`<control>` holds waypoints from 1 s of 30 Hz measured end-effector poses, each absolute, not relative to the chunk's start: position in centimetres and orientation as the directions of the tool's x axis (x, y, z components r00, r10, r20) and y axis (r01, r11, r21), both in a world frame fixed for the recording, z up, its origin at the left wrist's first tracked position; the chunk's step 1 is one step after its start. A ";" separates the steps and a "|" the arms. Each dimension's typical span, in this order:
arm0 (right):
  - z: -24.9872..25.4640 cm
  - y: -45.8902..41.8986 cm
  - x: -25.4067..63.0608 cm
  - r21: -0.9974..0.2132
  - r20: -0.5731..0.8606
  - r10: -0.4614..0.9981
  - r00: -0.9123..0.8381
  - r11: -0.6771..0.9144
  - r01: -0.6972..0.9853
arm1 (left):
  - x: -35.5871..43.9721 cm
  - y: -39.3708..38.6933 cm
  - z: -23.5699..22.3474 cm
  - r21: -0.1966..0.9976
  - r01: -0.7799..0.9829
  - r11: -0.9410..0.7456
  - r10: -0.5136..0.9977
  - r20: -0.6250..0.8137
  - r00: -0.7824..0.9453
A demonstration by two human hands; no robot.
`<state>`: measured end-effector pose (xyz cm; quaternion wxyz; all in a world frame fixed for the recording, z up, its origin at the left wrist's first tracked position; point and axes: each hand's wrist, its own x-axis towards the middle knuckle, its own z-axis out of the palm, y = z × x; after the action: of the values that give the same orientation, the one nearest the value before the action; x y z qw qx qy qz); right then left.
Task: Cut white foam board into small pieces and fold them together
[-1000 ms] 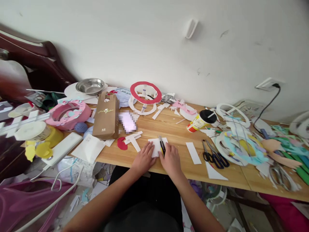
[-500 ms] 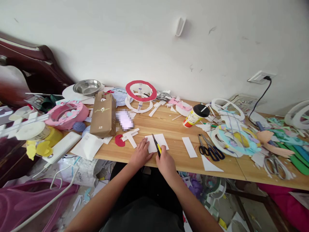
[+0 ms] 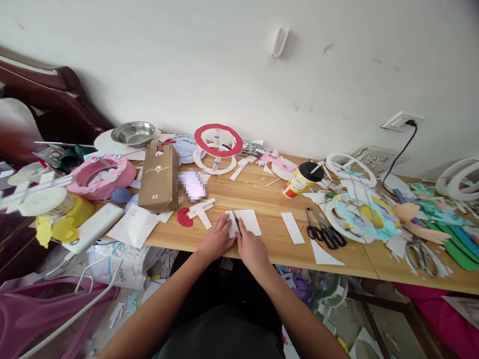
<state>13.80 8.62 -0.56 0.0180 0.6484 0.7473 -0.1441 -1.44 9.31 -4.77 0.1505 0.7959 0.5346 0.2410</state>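
Note:
A white piece of card (image 3: pixel 251 223) lies near the table's front edge. My left hand (image 3: pixel 220 238) rests flat on its left side, fingers stretched forward. In my right hand (image 3: pixel 250 245) is a utility knife (image 3: pixel 236 220), laid across the card close to the left fingers. Only the knife's dark front part shows; the handle is hidden by the hand. White paper strips (image 3: pixel 202 215) and a red paper piece (image 3: pixel 184 217) lie left of the hands.
A brown box (image 3: pixel 159 177) stands to the left, and a red-topped ring frame (image 3: pixel 218 140) behind. Rightward are a lidded cup (image 3: pixel 304 179), a white strip (image 3: pixel 293 228), dark-handled scissors (image 3: pixel 331 237) and paper rings (image 3: pixel 350 219). A power strip (image 3: pixel 93 227) lies at left.
My right hand has shifted slightly left, nearer my left hand, with the knife. Its fingers now cover the yellow handle that showed before. My left hand has hardly moved.

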 end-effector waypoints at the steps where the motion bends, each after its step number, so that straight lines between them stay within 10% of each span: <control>1: -0.5 8.6 13.7 -0.186 -0.221 0.963 -0.154 0.113 0.976 | -1.5 9.3 -4.8 0.496 0.776 -0.390 0.921 0.228 0.317; 30: 0.7 8.8 13.5 -0.098 -0.294 0.947 -0.129 0.104 0.990 | -1.3 9.4 -5.2 0.432 0.801 -0.414 0.906 0.278 0.319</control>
<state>13.46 8.78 0.74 0.0782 0.6553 0.7390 -0.1358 -1.31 9.44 -5.24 0.1078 0.8048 0.5303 0.2438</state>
